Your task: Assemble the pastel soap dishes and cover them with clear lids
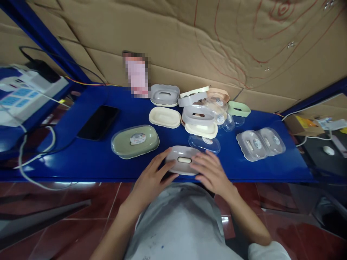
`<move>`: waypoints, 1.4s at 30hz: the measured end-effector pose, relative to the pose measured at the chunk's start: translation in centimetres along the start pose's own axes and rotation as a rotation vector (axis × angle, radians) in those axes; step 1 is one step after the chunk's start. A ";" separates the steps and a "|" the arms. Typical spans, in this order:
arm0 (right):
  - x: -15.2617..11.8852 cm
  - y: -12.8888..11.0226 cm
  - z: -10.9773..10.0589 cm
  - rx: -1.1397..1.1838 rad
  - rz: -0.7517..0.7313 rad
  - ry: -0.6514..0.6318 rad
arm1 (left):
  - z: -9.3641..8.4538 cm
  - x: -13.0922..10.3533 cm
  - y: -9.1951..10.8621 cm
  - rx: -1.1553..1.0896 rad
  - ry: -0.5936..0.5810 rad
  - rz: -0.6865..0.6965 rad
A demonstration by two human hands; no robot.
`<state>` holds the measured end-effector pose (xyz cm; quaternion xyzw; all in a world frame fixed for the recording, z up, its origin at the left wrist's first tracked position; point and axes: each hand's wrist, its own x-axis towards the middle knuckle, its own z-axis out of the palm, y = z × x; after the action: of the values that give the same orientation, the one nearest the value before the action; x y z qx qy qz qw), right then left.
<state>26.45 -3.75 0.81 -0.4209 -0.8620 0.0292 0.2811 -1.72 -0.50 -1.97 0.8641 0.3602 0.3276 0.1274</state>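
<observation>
A grey oval dish [179, 167] with a slot in its middle lies at the front edge of the blue table, a cream part showing through the slot. My left hand [154, 175] touches its left end, fingers apart. At the right end, my right hand [213, 173] rests with spread fingers on the rim. Just behind the dish is a clear oval lid [203, 143] with a round label. To the left sits a green dish [124, 144] under a clear labelled lid. A cream tray [165, 117] lies farther back.
Behind are a stacked grey dish [165, 94], a pile with another grey dish [197, 113], and a green dish [238, 108]. Two lidded grey dishes [252, 144] stand right. A black phone [99, 122], power strip [29, 97] and cables lie left. Cardboard [168, 36] backs the table [81, 162].
</observation>
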 end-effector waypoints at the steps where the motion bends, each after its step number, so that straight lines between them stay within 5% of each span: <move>1: -0.4 0.8 -0.4 -0.040 0.093 0.038 | -0.1 0.0 0.1 -0.010 -0.005 -0.008; 4: -1.7 3.0 -1.4 -0.150 0.364 0.072 | -0.3 -0.1 0.3 -0.045 -0.019 -0.063; 6: -2.3 3.5 -1.7 -0.106 0.416 0.083 | -0.3 -0.1 0.5 -0.071 -0.025 -0.108; 9: -2.6 2.0 -1.7 0.037 0.379 0.098 | -0.3 -0.2 0.4 -0.124 -0.054 -0.179; 15: -1.7 -1.7 -0.6 0.114 0.177 -0.112 | -0.2 -0.1 0.1 -0.192 -0.042 -0.249; 24: -1.6 -0.9 0.0 0.053 0.024 -0.126 | -0.4 -0.1 -0.5 -0.231 -0.032 -0.175; 32: -0.9 -1.4 0.6 -0.087 0.008 -0.152 | -1.7 -1.2 -0.6 -0.122 0.013 -0.189; 38: -0.5 0.7 0.1 -0.246 0.329 -0.019 | -4.4 -3.9 -1.8 0.103 0.160 -0.283; 42: -0.6 0.8 0.1 -0.215 0.287 -0.060 | -5.1 -3.9 -2.8 0.295 0.226 -0.404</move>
<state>27.28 -3.71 0.22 -0.5660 -0.7993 -0.0110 0.2016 -8.65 -1.40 -1.23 0.7421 0.5808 0.3338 0.0222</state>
